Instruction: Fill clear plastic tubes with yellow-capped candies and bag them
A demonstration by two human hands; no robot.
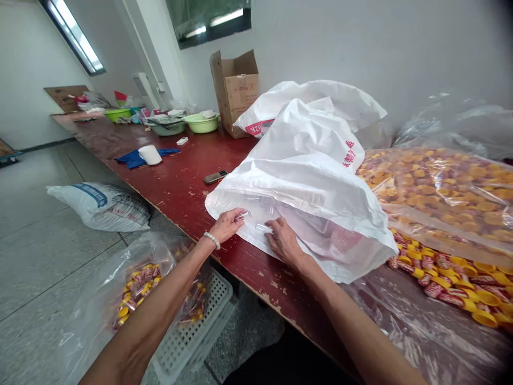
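My left hand [227, 225], with a bead bracelet on the wrist, pinches a small clear tube [243, 215] at the mouth of a white woven sack [296, 179]. Just to its right, the curled fingers of my right hand [284, 239] close on the end of another small clear tube [262, 228], low over the sack's inner face. The sack lies on its side on the red table [176, 184] with its opening towards me. A few more clear tubes show faintly deeper inside; the rest of its contents is hidden.
Yellow-capped pieces with red wrappers [452, 272] lie at right beside a clear bag of yellow caps [449, 187]. A phone [215, 177], white mug [149, 155], green basin [201, 124] and cardboard box [241, 88] stand beyond. Below left are a filled bag [138, 286] and white crate [176, 334].
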